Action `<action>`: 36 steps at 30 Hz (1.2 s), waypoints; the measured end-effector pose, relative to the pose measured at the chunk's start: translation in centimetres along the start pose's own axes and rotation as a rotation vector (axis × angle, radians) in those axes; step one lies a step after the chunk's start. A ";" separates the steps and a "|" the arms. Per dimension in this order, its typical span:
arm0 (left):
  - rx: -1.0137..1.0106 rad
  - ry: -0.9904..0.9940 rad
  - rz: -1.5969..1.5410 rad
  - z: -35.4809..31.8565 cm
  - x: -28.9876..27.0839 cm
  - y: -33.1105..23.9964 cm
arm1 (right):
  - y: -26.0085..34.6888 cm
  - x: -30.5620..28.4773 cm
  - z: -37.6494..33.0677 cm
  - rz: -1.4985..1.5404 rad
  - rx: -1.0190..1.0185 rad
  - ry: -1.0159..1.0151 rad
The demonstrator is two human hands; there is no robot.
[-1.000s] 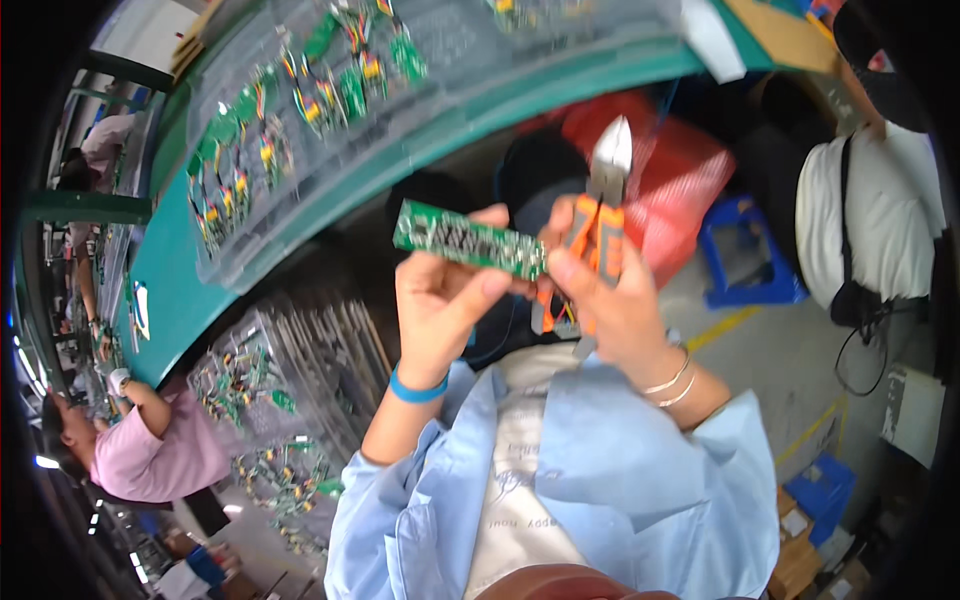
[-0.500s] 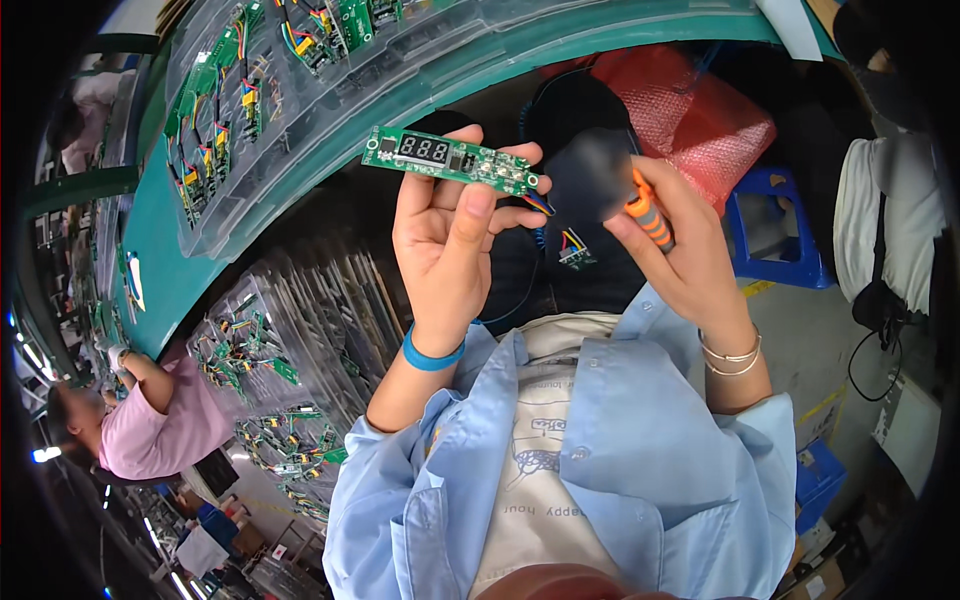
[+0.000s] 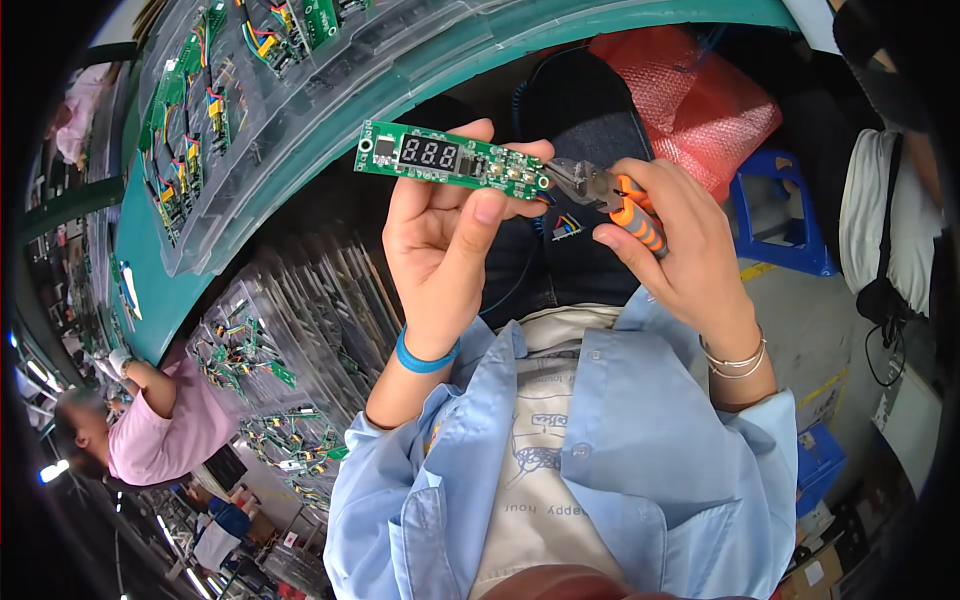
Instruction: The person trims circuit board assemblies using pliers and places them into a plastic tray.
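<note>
Between thumb and fingers, my left hand (image 3: 440, 230) grips a narrow green circuit board (image 3: 482, 168) that carries a black three-digit display. My right hand (image 3: 690, 240) is closed around the orange-and-grey handles of a pair of cutting pliers (image 3: 640, 222). The pliers' metal jaws reach the board's right end, at or very near its corner; whether they touch it I cannot tell. A small connector with coloured wires (image 3: 567, 228) shows below the jaws, over my dark trousers. Part of the wiring behind the board is hidden by my fingers.
Clear plastic trays (image 3: 300, 130) with wired boards stand on the green table (image 3: 150, 290). More stacked trays (image 3: 320, 330) are at my left. Red bubble wrap (image 3: 690, 110) and a blue stool (image 3: 780, 215) lie beyond my right hand. A person in pink (image 3: 170, 430) works at far left.
The pliers have moved left, and their jaws, blurred before, now sit at the board's right end. The board stays in my left hand, almost in the same place.
</note>
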State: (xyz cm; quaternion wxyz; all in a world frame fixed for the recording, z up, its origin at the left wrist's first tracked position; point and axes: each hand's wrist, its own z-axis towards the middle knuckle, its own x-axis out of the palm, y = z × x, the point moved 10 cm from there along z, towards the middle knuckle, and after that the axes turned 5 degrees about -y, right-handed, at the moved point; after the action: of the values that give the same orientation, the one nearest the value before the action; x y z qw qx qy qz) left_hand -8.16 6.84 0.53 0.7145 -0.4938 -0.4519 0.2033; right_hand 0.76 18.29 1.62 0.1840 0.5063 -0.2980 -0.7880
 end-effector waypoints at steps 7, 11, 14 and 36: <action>-0.024 0.022 -0.028 0.0 0.5 0.6 | 0.1 -0.7 -0.1 -0.077 -0.045 -0.065; -0.018 0.013 -0.029 0.1 0.3 0.8 | 0.3 -0.9 -0.1 -0.139 -0.073 -0.078; -0.012 0.018 -0.032 0.1 0.5 0.7 | 0.2 -0.9 -0.2 -0.151 -0.065 -0.078; -0.052 0.011 -0.127 0.1 0.6 1.1 | -0.1 -1.2 0.1 -0.083 -0.037 -0.055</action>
State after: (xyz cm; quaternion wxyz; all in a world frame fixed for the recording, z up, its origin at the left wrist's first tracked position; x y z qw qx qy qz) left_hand -7.73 7.79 -0.22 0.7154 -0.4836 -0.4836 0.1430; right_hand 1.19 19.12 2.38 0.1524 0.4927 -0.2671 -0.8140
